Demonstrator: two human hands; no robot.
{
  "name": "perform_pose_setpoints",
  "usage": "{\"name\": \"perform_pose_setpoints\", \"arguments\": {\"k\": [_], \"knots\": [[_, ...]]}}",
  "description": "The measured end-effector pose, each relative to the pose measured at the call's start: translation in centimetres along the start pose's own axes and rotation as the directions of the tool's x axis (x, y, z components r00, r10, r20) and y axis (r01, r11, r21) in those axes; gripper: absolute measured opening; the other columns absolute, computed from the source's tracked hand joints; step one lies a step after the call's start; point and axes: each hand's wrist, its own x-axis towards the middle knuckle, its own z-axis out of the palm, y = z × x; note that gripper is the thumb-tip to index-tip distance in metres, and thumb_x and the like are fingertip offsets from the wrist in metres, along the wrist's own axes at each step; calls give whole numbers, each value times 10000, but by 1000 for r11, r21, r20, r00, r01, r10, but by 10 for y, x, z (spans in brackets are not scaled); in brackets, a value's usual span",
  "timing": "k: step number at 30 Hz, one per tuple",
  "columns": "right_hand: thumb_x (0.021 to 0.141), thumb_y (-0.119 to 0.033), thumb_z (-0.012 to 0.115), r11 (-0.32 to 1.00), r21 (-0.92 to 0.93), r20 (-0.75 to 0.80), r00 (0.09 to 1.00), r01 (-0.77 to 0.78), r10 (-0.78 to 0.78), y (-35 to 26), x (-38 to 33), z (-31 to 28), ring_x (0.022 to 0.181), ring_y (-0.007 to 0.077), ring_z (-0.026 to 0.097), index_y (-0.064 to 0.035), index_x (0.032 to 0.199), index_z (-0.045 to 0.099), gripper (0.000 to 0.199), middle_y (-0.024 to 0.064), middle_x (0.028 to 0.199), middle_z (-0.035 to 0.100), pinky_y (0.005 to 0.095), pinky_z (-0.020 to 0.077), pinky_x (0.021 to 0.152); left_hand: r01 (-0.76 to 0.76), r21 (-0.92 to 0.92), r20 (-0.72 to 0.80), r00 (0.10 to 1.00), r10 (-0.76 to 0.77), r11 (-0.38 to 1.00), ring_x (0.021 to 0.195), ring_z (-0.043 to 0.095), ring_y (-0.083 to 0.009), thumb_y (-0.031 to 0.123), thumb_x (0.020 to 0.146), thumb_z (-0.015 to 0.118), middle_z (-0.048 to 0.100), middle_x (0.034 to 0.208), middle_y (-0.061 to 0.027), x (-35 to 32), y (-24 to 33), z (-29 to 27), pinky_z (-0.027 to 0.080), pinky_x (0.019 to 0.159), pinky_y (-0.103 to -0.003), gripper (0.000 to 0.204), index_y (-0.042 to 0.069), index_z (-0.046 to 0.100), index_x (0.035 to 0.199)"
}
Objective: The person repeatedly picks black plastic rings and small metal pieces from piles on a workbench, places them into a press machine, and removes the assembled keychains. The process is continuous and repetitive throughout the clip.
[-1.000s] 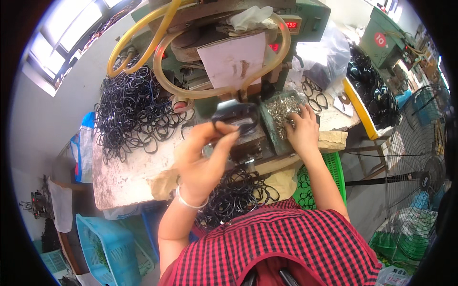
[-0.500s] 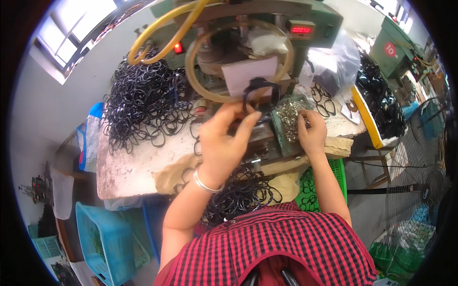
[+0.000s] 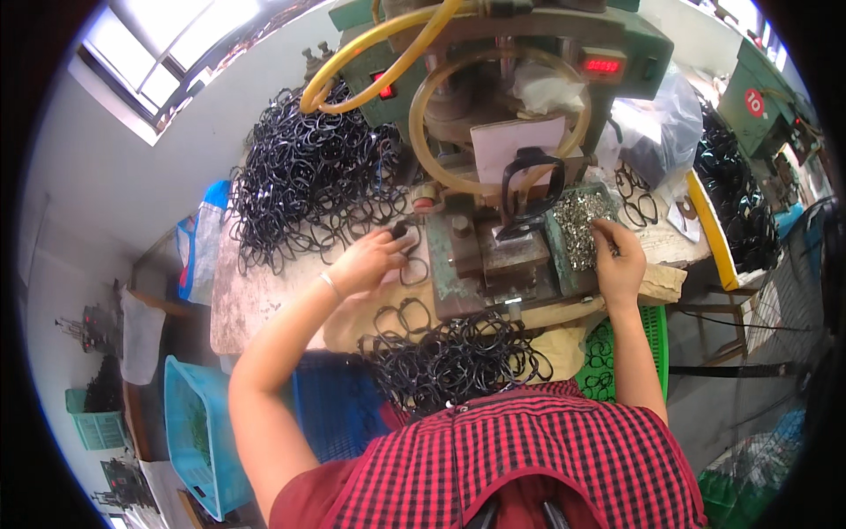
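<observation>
A black eyeglass frame (image 3: 520, 220) sits upright on the green press (image 3: 454, 282), in front of a white card, with neither hand on it. To the press's left, my left hand (image 3: 366, 262) is closed around a small black thing (image 3: 400, 230) whose kind I cannot make out. Close by its fingers lies a loose black frame (image 3: 414, 269). On the right, my right hand (image 3: 619, 260) has its fingers pinched at the edge of a tray (image 3: 568, 269) of small shiny metal parts (image 3: 582, 225). Whatever is between those fingers is hidden.
A large heap of black frames (image 3: 308, 176) covers the table's left side. More frames (image 3: 458, 357) are piled against my apron. A yellow hose (image 3: 370, 57) loops over the press. At the right stand a yellow-edged box (image 3: 712, 231) and a fan (image 3: 784, 353).
My left hand has let go of the eyeglass frame at the press and moved left, to the table beside it. My right hand stays at the metal parts. The whole view has shifted slightly.
</observation>
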Motion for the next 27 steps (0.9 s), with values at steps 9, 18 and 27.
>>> {"name": "perform_pose_setpoints", "arguments": {"k": [9, 18, 27], "knots": [[885, 4, 668, 961, -257, -45, 992, 103, -118, 22, -30, -60, 916, 250, 672, 7, 980, 701, 100, 118, 953, 706, 343, 509, 839, -115, -960, -272, 155, -950, 256, 909, 683, -194, 75, 977, 629, 681, 1042, -88, -18, 62, -30, 596, 794, -350, 81, 62, 582, 1042], [828, -15, 716, 955, 292, 203, 973, 45, -108, -86, 5, -24, 850, 237, 682, -29, 968, 749, 144, 110, 889, 724, 335, 516, 786, -278, -953, -184, 218, -958, 120, 844, 653, -161, 21, 986, 599, 627, 922, -52, 15, 90, -56, 610, 740, -322, 61, 41, 546, 1009], [860, 60, 655, 712, 629, 274, 946, -313, 173, -91, 7, 43, 997, 154, 692, 27, 1192, 621, 335, 100, 1014, 737, 282, 504, 907, -226, -971, -102, 89, -991, 79, 785, 668, -160, 38, 971, 621, 624, 874, -70, 23, 104, -16, 581, 678, -259, 105, 32, 517, 954]]}}
